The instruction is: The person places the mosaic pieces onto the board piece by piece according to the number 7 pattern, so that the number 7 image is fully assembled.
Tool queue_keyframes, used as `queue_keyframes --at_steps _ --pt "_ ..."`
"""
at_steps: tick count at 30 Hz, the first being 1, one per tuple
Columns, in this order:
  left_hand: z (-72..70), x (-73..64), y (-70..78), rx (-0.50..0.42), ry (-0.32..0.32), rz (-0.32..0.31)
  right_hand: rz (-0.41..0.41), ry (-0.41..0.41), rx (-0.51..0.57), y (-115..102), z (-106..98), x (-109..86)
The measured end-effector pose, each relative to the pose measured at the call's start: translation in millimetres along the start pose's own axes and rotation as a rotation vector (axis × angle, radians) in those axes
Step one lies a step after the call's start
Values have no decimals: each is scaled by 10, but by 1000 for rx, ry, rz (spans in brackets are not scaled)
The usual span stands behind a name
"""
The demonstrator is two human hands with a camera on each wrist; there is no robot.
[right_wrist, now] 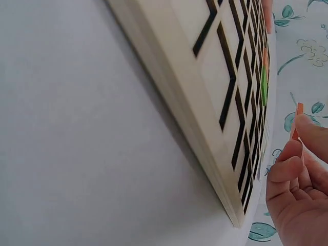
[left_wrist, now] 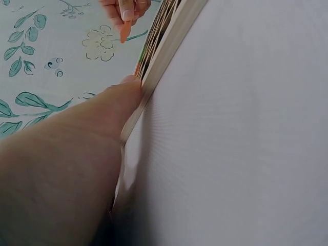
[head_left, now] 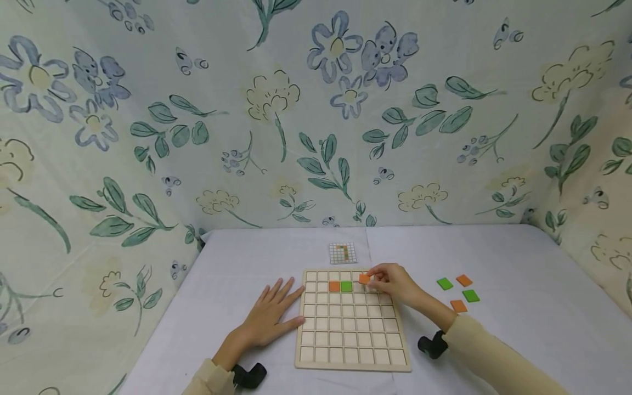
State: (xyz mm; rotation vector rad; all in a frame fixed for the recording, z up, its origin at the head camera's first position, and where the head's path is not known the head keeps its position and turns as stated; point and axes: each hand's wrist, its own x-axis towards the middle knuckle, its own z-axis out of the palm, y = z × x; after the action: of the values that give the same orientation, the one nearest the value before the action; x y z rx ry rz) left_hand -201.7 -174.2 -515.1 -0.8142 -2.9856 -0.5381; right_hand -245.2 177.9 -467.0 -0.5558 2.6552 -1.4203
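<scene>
A wooden grid board (head_left: pixel 353 367) lies flat on the table. Its second row from the far side bears an orange tile (head_left: pixel 334 286) and, directly to the right, a green tile (head_left: pixel 346 286). Between thumb and fingers, my right hand (head_left: pixel 396 282) pinches another orange tile (head_left: pixel 364 279) above the board's far part, just right of the green one. In the right wrist view this held tile (right_wrist: pixel 300 108) is tilted up, clear of the board. My left hand (head_left: pixel 269 315) rests with spread, straight fingers at the board's left side, its thumb (left_wrist: pixel 130 82) touching the edge.
Beyond the board lies a small pattern card (head_left: pixel 342 253) with a coloured figure on a grid. To the right several loose tiles are scattered, among them a green one (head_left: pixel 471 295) and an orange one (head_left: pixel 458 305). Floral cloth (head_left: pixel 276 164) hangs behind the white table.
</scene>
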Motion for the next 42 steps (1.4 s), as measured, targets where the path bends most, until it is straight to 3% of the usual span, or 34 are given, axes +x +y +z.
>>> queue_keyframes --at_steps 20,42 --pt "36 16 -36 14 -8 -5 -57 -81 -77 89 137 130" --pt "3 2 -9 -5 -2 -2 -63 -44 -131 97 153 143"
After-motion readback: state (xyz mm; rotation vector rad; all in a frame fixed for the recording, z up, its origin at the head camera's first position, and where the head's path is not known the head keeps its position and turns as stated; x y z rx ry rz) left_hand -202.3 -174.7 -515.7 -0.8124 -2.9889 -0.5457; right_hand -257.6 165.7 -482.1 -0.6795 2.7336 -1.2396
